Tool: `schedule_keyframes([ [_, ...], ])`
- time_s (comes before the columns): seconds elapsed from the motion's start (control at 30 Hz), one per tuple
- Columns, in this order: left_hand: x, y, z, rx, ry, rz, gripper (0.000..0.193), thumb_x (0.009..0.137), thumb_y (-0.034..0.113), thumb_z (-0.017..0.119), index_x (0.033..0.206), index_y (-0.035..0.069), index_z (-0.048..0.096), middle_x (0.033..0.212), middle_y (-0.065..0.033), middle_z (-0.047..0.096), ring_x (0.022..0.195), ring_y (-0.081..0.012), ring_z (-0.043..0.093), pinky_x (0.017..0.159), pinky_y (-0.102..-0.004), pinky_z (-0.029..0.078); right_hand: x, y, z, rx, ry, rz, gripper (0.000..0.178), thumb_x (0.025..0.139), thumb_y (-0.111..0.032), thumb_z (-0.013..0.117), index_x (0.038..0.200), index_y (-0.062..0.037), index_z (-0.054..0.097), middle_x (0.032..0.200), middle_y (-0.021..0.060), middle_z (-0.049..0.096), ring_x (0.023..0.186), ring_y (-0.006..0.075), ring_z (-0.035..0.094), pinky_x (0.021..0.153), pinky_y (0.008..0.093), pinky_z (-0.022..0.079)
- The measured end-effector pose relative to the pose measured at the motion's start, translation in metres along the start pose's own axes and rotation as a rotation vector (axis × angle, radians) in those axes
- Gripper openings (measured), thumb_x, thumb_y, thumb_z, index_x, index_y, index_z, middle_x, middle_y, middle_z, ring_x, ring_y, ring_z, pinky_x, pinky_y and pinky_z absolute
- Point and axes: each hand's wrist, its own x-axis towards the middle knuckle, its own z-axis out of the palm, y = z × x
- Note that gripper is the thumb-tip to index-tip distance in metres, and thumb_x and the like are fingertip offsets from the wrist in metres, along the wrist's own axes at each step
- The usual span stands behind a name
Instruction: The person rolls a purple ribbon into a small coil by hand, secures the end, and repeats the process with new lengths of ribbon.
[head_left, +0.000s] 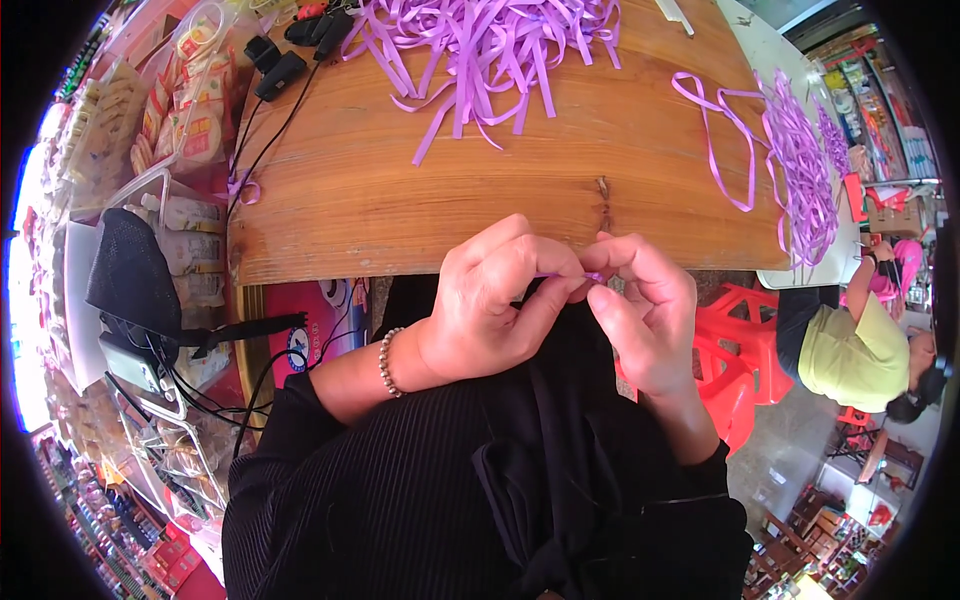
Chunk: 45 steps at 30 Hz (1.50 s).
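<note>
Close to the table's front edge, my two hands meet over my lap. My left hand (pixel 500 295), with a beaded bracelet at the wrist, pinches a thin purple ribbon (pixel 595 277) between thumb and fingers. My right hand (pixel 645 310) is closed on the same ribbon, thumb and forefinger at a small bunched spot in it. Most of this ribbon is hidden by the fingers. A big loose heap of purple ribbon strips (pixel 490 50) lies at the far side of the wooden table (pixel 400 210).
More purple ribbons (pixel 800 170) hang in a bundle at the table's right. Black cables and clips (pixel 275 70) lie at the far left. Bagged snacks (pixel 190 110) stand on a rack at left. Red stools (pixel 740 350) and a person in a yellow-green shirt (pixel 855 350) are at right.
</note>
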Motion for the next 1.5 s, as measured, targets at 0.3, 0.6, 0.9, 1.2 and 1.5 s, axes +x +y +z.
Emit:
schedule_keyframes([
  [0.3,-0.010,-0.002,0.001,0.089,-0.024,0.045,0.023,0.070,-0.008,0.072,0.083,0.007,0.060,0.073,-0.0036,0.063,0.055,-0.0205,0.052,0.049,-0.0300,0.040,0.001,-0.001,-0.003,-0.545,-0.011,-0.210,0.005,0.077,0.000,0.057,0.078,-0.0044,0.058,0.064,0.0014,0.060,0.062,0.0132,0.059,0.102,0.0408,0.036],
  [0.6,-0.005,-0.001,-0.001,-0.058,-0.030,-0.174,0.012,0.079,-0.005,0.070,0.085,0.004,0.063,0.074,-0.0035,0.059,0.058,-0.0110,0.052,0.051,-0.0242,0.040,-0.005,0.001,-0.011,-0.072,-0.042,0.040,0.009,0.091,-0.005,0.057,0.096,0.0013,0.061,0.074,0.0032,0.065,0.072,0.0081,0.060,0.106,0.0352,0.035],
  [0.9,-0.011,-0.002,-0.006,-0.269,-0.056,-0.415,0.007,0.085,0.000,0.069,0.092,0.002,0.070,0.079,0.0013,0.055,0.061,-0.0014,0.044,0.051,-0.0165,0.032,-0.005,0.007,-0.010,-0.235,-0.019,-0.102,0.009,0.091,-0.002,0.058,0.099,0.0019,0.060,0.078,0.0031,0.065,0.075,0.0073,0.060,0.106,0.0336,0.034],
  [1.2,-0.007,0.001,-0.002,-0.211,-0.074,-0.391,0.006,0.079,0.002,0.073,0.082,0.005,0.070,0.074,-0.0032,0.066,0.065,-0.0137,0.052,0.060,-0.0272,0.043,-0.001,0.005,-0.007,-0.581,0.022,-0.384,0.010,0.085,-0.001,0.064,0.094,-0.0034,0.063,0.076,0.0008,0.063,0.073,0.0128,0.060,0.104,0.0458,0.035],
  [1.5,-0.002,-0.003,-0.004,-0.960,-0.072,-0.905,0.004,0.093,0.010,0.062,0.092,0.006,0.063,0.073,0.0048,0.055,0.059,-0.0049,0.038,0.054,-0.0204,0.030,-0.001,0.016,-0.014,-0.158,0.107,-0.036,0.020,0.087,-0.004,0.064,0.106,0.0012,0.061,0.095,0.0075,0.067,0.086,0.0166,0.063,0.094,0.0356,0.045],
])
